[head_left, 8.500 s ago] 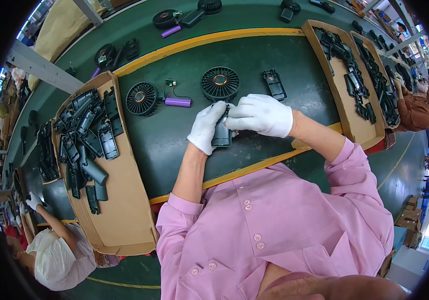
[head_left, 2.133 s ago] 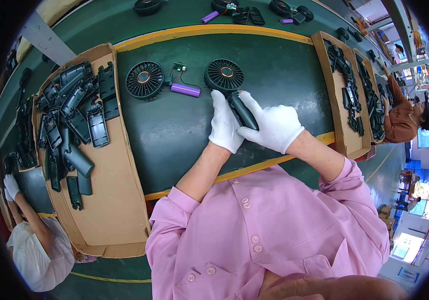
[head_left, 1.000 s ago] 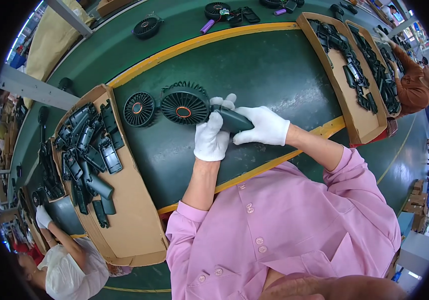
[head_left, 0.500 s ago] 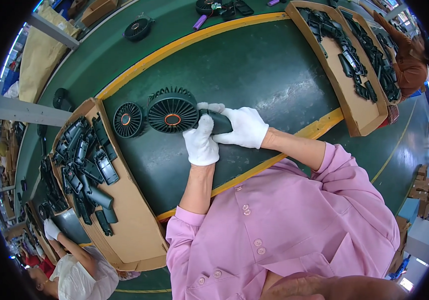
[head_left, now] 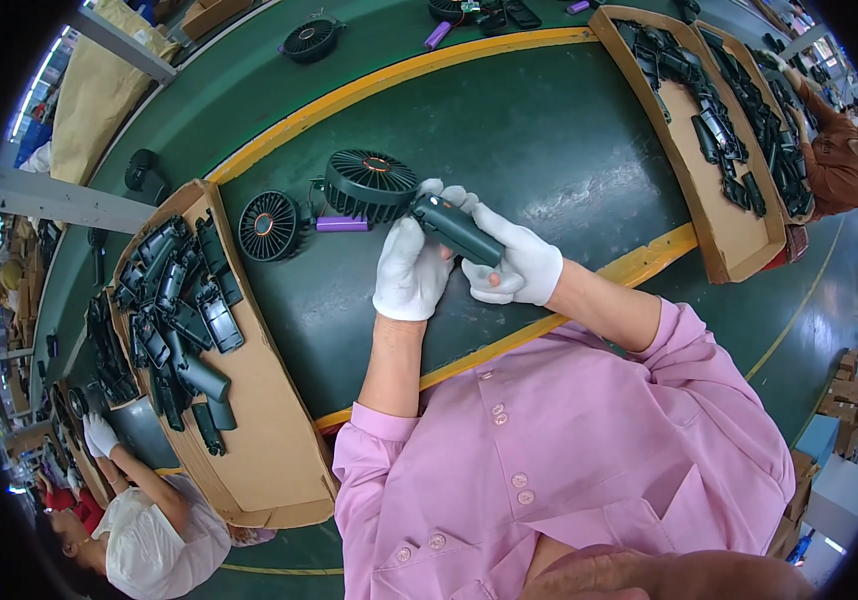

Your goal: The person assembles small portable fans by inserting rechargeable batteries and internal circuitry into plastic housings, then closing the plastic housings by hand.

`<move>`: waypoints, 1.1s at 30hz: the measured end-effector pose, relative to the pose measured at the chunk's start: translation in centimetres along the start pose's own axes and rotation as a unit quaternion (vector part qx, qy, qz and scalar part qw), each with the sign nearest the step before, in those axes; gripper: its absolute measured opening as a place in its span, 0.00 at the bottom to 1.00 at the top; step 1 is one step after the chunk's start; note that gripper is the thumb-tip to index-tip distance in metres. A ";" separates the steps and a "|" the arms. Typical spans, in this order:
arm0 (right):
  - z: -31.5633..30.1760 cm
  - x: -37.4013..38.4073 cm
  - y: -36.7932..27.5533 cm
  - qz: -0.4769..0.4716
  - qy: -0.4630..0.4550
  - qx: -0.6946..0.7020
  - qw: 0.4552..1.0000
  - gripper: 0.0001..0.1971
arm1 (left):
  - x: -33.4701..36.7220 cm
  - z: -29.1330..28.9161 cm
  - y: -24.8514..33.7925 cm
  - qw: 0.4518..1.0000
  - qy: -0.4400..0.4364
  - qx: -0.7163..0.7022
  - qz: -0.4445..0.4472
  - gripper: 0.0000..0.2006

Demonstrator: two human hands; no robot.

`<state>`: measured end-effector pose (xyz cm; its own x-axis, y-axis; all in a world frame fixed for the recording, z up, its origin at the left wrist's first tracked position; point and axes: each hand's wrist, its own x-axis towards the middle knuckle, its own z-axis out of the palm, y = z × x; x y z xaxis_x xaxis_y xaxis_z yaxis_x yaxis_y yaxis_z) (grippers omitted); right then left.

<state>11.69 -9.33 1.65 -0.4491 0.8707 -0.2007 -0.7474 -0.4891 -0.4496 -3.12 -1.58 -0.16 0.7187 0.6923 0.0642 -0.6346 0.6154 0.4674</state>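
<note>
Holding: one dark handheld fan point(head_left: 374, 185), above the green bench point(head_left: 549, 150); left hand point(head_left: 409, 270) closed about its neck, right hand point(head_left: 519, 265) gripping its handle point(head_left: 464, 235); fan newly tipped, handle's marked face upward, apparently leaving it easier to check; purple cell point(head_left: 342, 224) near second fan point(head_left: 269, 226).

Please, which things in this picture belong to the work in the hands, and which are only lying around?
Probably in the work:
handheld fan, held by left hand and right hand
second fan and purple cell beside it
dark parts in left carton, right carton

Apparently only lying around:
far fan, top of view
beige sheet
cardboard boxes
</note>
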 end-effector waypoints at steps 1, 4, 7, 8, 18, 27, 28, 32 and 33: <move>0.2 -0.1 -0.1 0.001 0.000 0.001 1.000 0.32 | 0.1 -0.4 0.0 1.000 -0.028 0.008 -0.004 0.30; 1.7 -0.7 -1.2 -0.038 0.077 -0.262 0.961 0.26 | -0.1 -1.0 -0.3 1.000 -0.021 0.000 -0.013 0.25; 3.0 -0.5 -3.3 -0.094 0.130 -0.724 0.671 0.26 | -0.2 0.0 -0.9 1.000 -0.008 0.003 -0.008 0.20; 3.5 -0.6 -3.0 -0.092 0.161 -0.770 0.611 0.25 | -0.2 0.0 -1.1 1.000 -0.004 0.014 -0.006 0.20; 3.9 1.5 0.1 -0.140 0.269 -0.851 0.429 0.21 | 0.0 -0.2 -2.0 0.993 0.067 0.076 0.055 0.21; 3.2 0.9 -2.4 -0.119 0.206 -0.817 0.525 0.20 | 0.0 -0.3 0.0 1.000 0.004 0.006 0.007 0.28; 3.2 0.8 -2.4 -0.115 0.197 -0.756 0.613 0.22 | -0.1 -0.1 0.2 1.000 -0.014 0.017 0.004 0.31; 2.1 0.5 -3.1 -0.093 0.176 -0.644 0.739 0.23 | -0.1 -0.1 0.0 0.998 0.026 0.058 0.002 0.27; 1.6 0.6 -3.1 -0.129 0.171 -0.652 0.727 0.22 | -0.1 0.1 -0.1 0.998 0.024 0.060 0.003 0.27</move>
<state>12.99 -7.36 4.33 -0.0613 0.9958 -0.0674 0.4156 -0.0360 -0.9089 -3.07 -1.74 -0.12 0.6993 0.7144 0.0260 -0.5978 0.5645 0.5692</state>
